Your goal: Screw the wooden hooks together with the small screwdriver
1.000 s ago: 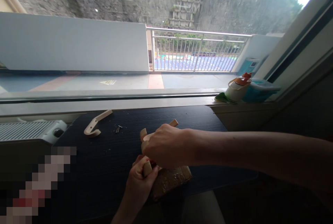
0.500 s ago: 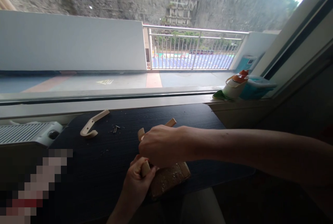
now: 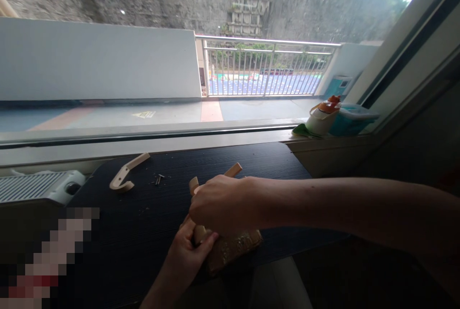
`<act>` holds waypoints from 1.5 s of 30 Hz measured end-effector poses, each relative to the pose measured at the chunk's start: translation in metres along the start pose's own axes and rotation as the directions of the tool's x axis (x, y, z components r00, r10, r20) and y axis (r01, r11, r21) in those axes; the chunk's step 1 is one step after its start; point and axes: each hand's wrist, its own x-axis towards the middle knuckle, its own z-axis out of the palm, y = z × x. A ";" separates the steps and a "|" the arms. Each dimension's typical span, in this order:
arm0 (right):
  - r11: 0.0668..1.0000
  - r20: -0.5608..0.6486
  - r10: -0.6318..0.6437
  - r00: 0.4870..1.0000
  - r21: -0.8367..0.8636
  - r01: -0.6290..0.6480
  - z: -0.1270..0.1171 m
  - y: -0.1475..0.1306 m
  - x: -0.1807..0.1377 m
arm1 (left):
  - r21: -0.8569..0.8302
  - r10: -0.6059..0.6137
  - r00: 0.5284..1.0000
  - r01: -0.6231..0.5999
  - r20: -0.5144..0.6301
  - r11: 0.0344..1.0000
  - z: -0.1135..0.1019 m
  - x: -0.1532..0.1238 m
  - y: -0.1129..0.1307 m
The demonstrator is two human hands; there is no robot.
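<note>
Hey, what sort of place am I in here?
Perhaps a room in a school or kindergarten, though I can't be sure. A dark table stands by a window sill; outside, beyond a metal railing, lies blue patterned ground like a playground's.

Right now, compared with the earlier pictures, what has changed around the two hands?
The right hand has moved slightly down the picture, over the left hand, hiding more of its wooden piece. I see no new grip or release. The loose curved wood, metal bits and brown block stayed in place.
</note>
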 end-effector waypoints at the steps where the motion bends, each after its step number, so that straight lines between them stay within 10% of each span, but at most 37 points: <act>1: 1.000 -0.010 -0.004 1.000 0.002 0.004 0.001 0.001 0.000 | -0.006 -0.006 1.000 0.007 0.010 1.000 -0.001 0.000 0.001; 8: 1.000 0.011 -0.012 1.000 0.015 0.012 -0.002 0.003 0.001 | 0.008 -0.061 0.997 0.061 0.050 0.998 -0.004 0.003 0.011; 14: 1.000 -0.003 -0.011 1.000 0.014 0.011 0.001 0.006 -0.003 | 0.107 -0.062 0.989 0.077 -0.136 0.991 0.000 0.002 0.019; 45: 0.997 -0.130 -0.069 0.989 -0.028 0.066 0.020 0.008 0.002 | 0.078 -0.007 0.999 0.010 -0.045 0.997 0.001 0.002 0.010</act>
